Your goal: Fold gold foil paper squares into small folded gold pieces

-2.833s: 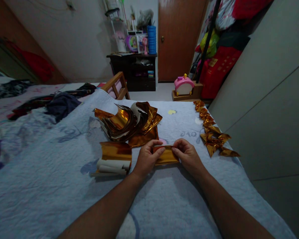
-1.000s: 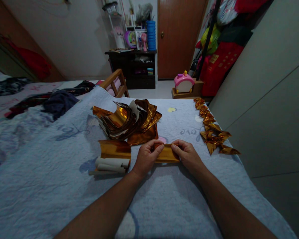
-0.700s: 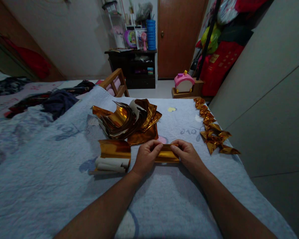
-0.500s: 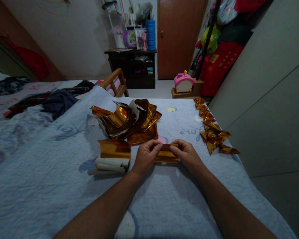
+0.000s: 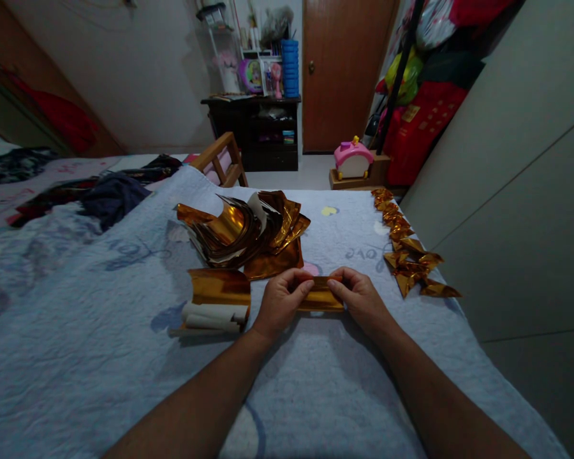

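A sheet of gold foil paper (image 5: 321, 298) is held just above the bed, with a fold or roll along its far edge. My left hand (image 5: 284, 298) pinches that edge at the left between thumb and fingers. At the right end, my right hand (image 5: 356, 294) grips the same edge in a like pinch. Left of my left hand lie curled gold sheets (image 5: 220, 287) with pale rolled undersides. Beyond them sits a thick fanned stack of gold foil paper (image 5: 239, 233). Folded gold foil pieces (image 5: 406, 261) form a row along the bed's right edge.
A pale blue patterned bedcover (image 5: 124, 357) lies under everything. Dark clothes (image 5: 115, 197) are heaped at the left. Past the far edge stand a wooden chair (image 5: 222, 159), a dark cabinet (image 5: 251, 134) and a pink toy (image 5: 353, 159). A pale panel (image 5: 516, 191) borders the right side.
Almost nothing differs. My hands stay pinched on the foil paper's far edge, with only a tiny shift of the fingers and sheet to the right.
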`<control>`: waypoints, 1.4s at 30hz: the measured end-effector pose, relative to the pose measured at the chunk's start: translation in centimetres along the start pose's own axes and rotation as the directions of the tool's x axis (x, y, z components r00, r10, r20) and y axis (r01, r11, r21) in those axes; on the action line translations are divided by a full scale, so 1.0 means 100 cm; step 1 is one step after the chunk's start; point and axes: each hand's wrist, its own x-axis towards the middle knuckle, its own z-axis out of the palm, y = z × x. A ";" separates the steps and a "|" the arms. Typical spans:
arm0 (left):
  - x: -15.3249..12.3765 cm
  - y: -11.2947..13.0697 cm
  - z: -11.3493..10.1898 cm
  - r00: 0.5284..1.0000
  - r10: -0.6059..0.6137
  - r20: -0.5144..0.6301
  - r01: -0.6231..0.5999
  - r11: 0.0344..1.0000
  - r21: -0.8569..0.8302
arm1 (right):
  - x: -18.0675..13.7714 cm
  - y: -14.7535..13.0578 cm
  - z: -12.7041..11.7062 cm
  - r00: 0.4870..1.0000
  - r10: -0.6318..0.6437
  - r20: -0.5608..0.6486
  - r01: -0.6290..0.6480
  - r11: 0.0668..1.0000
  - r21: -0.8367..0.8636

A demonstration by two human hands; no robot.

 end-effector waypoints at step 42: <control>-0.007 0.002 0.011 0.955 0.156 0.253 -0.295 0.402 0.867 | 0.002 0.018 0.008 0.955 -0.283 -0.091 0.089 0.566 -0.819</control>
